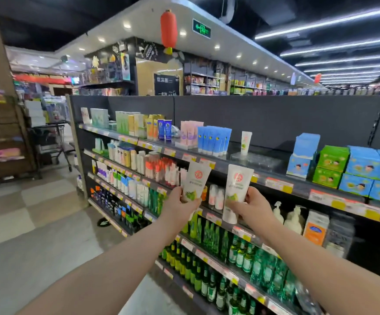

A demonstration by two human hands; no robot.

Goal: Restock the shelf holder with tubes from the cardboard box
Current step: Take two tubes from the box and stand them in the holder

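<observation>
Grip, left [180, 203]: fingers curled round the lower end of a white tube [197, 180], held upright, cap end down. Grip, right [255, 208]: pinching a second tube [239, 185] of the same label near its cap, likewise upright. Both tubes are raised before the shelving, just below the top shelf [275, 176].

Shelf holder [259, 161]: clear tray on the top shelf, right of the blue tubes [214, 139], with one matching lone tube [245, 139] standing at its back.

Cardboard box: not in view.

Step judged: bringing stock up to the holder. The next move calls for lifting both tubes over the shelf edge and standing them cap-down in the tray.
</observation>
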